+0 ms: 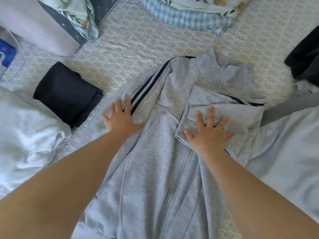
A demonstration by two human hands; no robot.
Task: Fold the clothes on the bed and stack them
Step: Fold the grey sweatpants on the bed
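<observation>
A light grey zip jacket with dark navy sleeve stripes lies spread front-up on the patterned bed cover, collar at the far end. Its right sleeve is folded across the chest. My right hand presses flat on that folded sleeve, fingers spread. My left hand rests flat on the left sleeve beside the stripes, which still lies out to the side. A folded dark navy garment sits on the bed to the left of the jacket.
A white garment lies crumpled at the left, a pale grey one at the right. A black garment sits at the far right edge. Floral and checked bedding lies along the far side, a pillow at the far left.
</observation>
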